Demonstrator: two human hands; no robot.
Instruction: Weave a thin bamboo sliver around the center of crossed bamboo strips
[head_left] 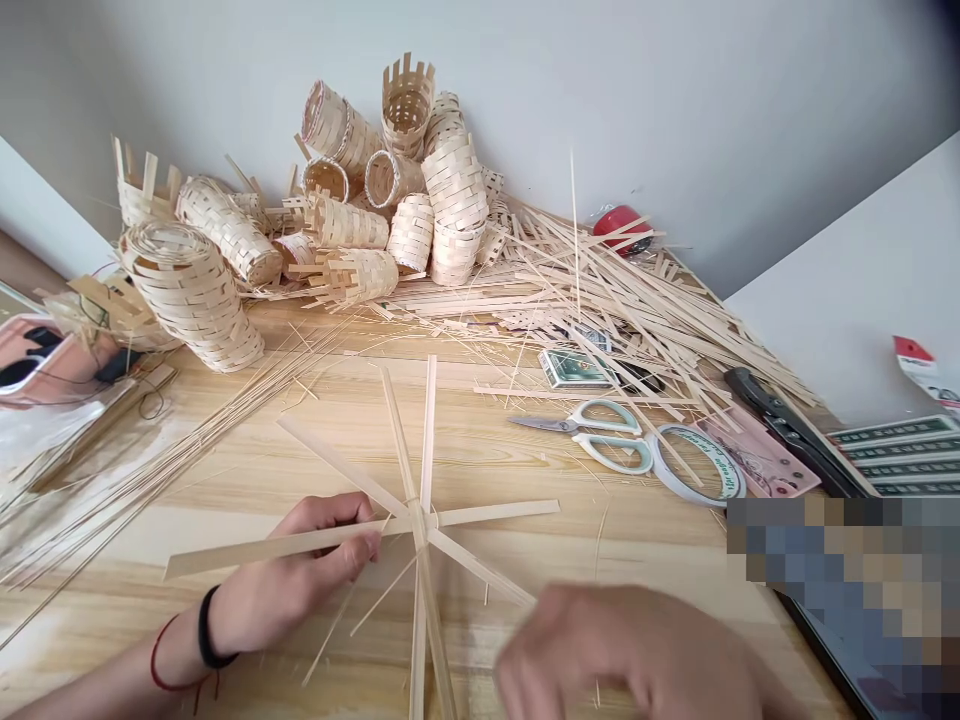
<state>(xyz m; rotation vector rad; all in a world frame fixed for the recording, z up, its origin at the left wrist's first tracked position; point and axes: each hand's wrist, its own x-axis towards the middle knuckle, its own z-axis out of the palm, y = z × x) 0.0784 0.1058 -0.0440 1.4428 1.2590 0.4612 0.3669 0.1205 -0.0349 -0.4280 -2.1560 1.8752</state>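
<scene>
Flat wooden strips cross at one centre like a star, with thin weaving strands around the crossing. My left hand pinches the strip that points left, close to the centre, between thumb and fingers. It wears a black band and a red string at the wrist. My right hand is at the lower right, near the end of the strip that points down and right. Motion blurs it, and its fingertips are hidden, so whether it holds anything cannot be made out.
Woven baskets and loose strips lie along the wall. Thin strands cross the left side. White-handled scissors, a tape roll, a small box and a black tool lie right. A pink container stands far left.
</scene>
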